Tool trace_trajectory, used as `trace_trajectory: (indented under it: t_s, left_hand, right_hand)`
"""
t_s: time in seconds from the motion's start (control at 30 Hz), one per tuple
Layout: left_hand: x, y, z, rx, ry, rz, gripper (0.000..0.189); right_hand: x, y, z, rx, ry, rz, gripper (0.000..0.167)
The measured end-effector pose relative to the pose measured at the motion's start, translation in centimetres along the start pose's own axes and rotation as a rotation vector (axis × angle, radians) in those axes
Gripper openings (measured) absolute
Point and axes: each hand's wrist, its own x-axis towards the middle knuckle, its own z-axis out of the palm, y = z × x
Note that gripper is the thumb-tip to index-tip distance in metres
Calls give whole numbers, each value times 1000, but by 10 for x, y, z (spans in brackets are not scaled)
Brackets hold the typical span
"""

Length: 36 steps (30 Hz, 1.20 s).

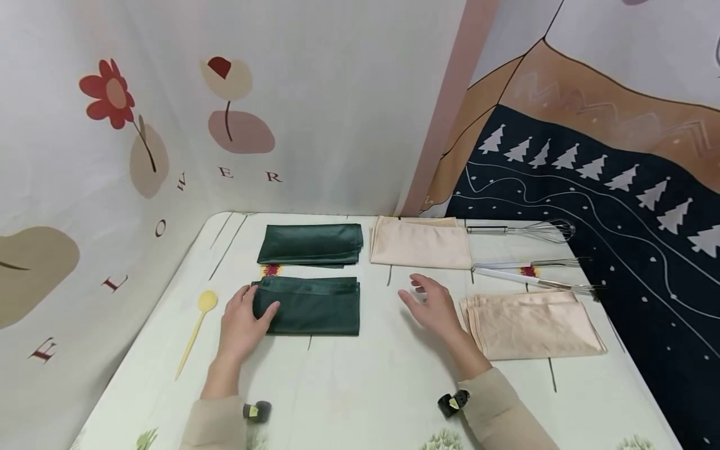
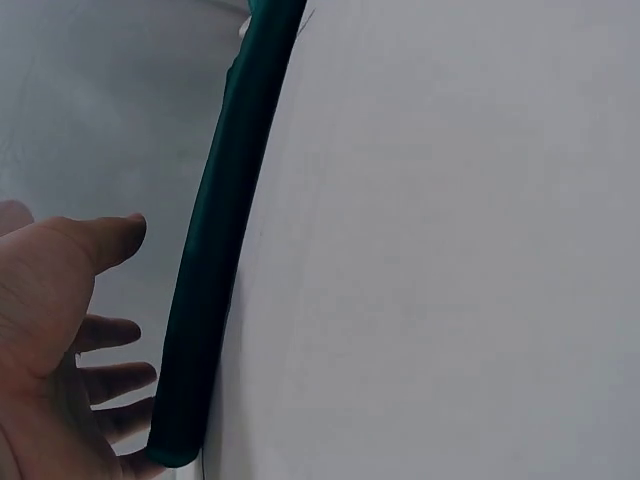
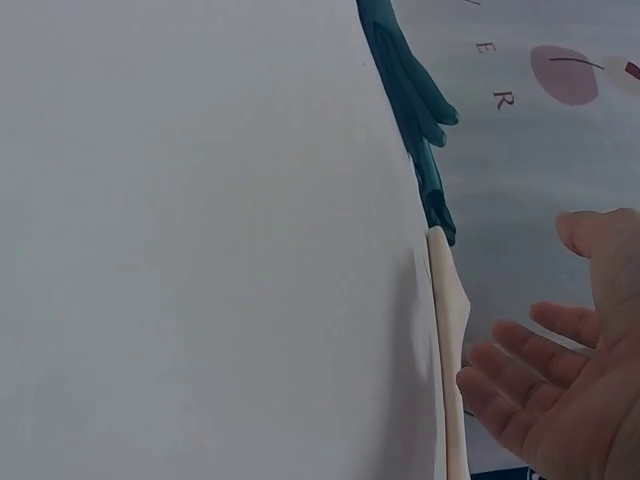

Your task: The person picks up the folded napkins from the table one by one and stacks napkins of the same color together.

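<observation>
My left hand (image 1: pixel 244 322) is at the left end of the nearer folded dark green satin cloth (image 1: pixel 317 311), fingers over its far left corner and thumb stretched along the top. In the left wrist view the thumb and fingers (image 2: pixel 118 380) are spread apart, with fingertips at the end of the green fold (image 2: pixel 215 230). Holding nothing, my right hand (image 1: pixel 434 307) hovers over the table between that cloth and the nearer folded beige cloth (image 1: pixel 534 328). Its fingers (image 3: pixel 520 360) are loosely bent and parted in the right wrist view.
Behind lie a second folded green cloth (image 1: pixel 309 245) and another beige cloth (image 1: pixel 419 245). A yellow spoon (image 1: pixel 197 322) rests at the left. Toward the right edge are several whisks, one a wire whisk (image 1: pixel 523 230). Printed curtains (image 1: pixel 337 125) rise behind the white table (image 1: pixel 349 387).
</observation>
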Motion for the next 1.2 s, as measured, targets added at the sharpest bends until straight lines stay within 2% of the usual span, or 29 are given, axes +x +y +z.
trace_trajectory:
  t_s: [0.13,0.3,0.53,0.7,0.93,1.2]
  left_hand:
    - [4,-6,-2,-52,-24,-38,78]
    - [7,-11,-3,-55,-46,-83,78]
    - [12,-15,-4,-57,-22,-83,70]
    - [13,-18,-4,-46,-23,-135,72]
    - [13,-20,-5,-17,4,-166,77]
    - [16,-17,-5,-1,6,-194,70]
  right_hand:
    - [3,-4,9,6,-40,10,49]
    - [6,-10,23,44,-99,47,47]
    - [11,-22,41,143,-165,107,47]
    - [12,-26,52,187,-195,127,47]
    - [12,-29,62,340,-255,196,46]
    - [14,-32,66,386,-276,227,42]
